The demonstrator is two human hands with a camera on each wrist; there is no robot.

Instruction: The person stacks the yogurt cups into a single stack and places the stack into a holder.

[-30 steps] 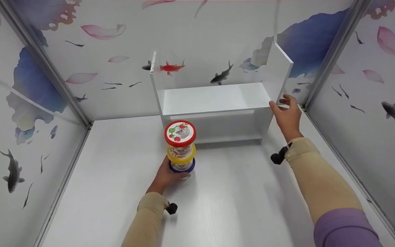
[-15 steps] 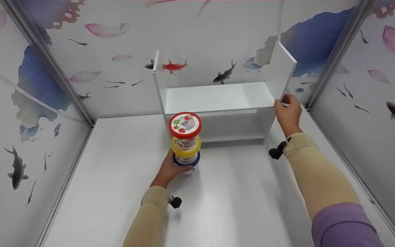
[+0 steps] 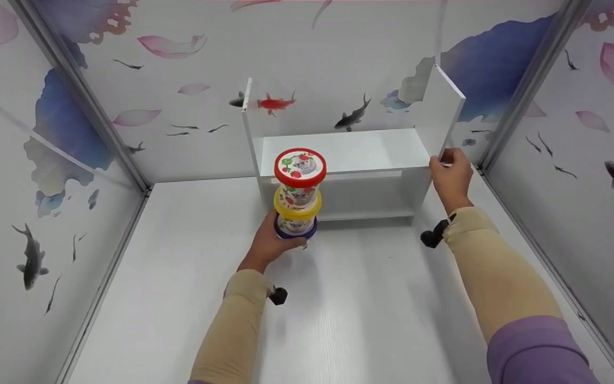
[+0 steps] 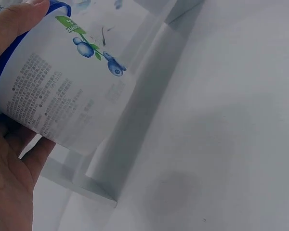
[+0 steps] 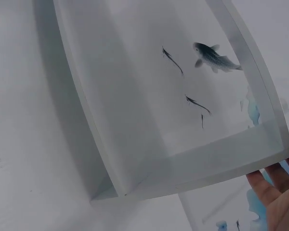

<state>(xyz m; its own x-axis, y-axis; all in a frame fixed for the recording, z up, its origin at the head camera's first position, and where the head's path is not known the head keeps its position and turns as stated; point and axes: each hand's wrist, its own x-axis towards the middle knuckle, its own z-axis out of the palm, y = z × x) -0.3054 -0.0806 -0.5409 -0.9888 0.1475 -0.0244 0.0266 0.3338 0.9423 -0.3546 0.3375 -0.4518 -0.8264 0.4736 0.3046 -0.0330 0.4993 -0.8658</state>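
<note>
My left hand [image 3: 271, 245] grips the lowest of three stacked tubs, the one with a blue lid [image 3: 296, 232]. Above it sit a tub with a yellow lid [image 3: 284, 209] and, topmost, one with a red lid [image 3: 300, 166]. The stack is held up in front of a white shelf unit [image 3: 339, 152], overlapping its left part in the head view. Blueberries and small print show on the bottom tub [image 4: 67, 96] in the left wrist view. My right hand [image 3: 453, 180] holds the unit's right side panel [image 3: 439, 114], thumb in front, fingers behind it [image 5: 274, 192].
The unit has an upper board between two upright sides and a lower board [image 3: 371, 215] near the table. It stands at the back of a white table [image 3: 371, 298]. Walls with painted fish and petals [image 3: 179, 48] enclose the table at the back and both sides.
My left hand has carried the tub stack forward and slightly right, closer to the shelf unit. My right hand, apart from the side panel a second ago, has taken hold of it.
</note>
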